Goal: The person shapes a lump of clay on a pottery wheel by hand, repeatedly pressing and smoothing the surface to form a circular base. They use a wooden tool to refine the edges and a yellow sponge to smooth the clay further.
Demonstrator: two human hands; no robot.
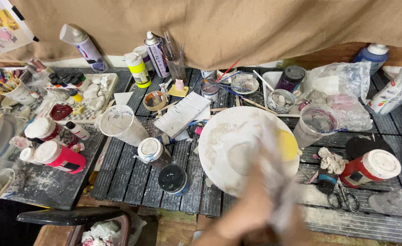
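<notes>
On the slatted table [132,177], at about nine o'clock from the white plate [228,136], stand a white cup [121,124] and a black-lidded jar [173,178]. The plate lies at the centre with a yellow paint patch [286,145] at its three o'clock edge. Over its five o'clock rim a blurred hand [255,205] seems to hold a pale cloth [276,182], which hand and how tightly closed I cannot tell. This looks like wiping the plate; the next stroke needs the plate kept steady. A red bottle [369,167] lies at three o'clock.
</notes>
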